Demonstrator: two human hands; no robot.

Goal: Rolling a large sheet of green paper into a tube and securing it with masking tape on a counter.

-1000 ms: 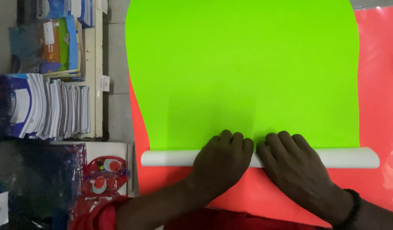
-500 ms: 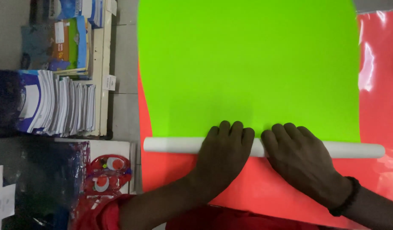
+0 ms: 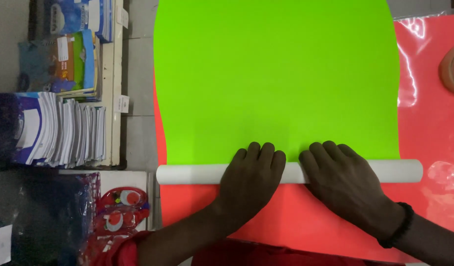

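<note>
The white roll (image 3: 197,174) has crept forward, left hand (image 3: 251,178) and right hand (image 3: 342,184) pressing it flat-palmed (grip released).

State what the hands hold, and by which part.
Both the left hand and right hand press flat on the middle of the white roll of green sheet; neither grips it.

A red sheet (image 3: 433,133) covers the work surface, glossy with glare toward the right. Directly on it lies a large bright green sheet (image 3: 276,79), reaching from the far edge down to a white rolled tube (image 3: 197,174) at its near end. A tape roll (image 3: 452,68) sits at the far right.
</note>
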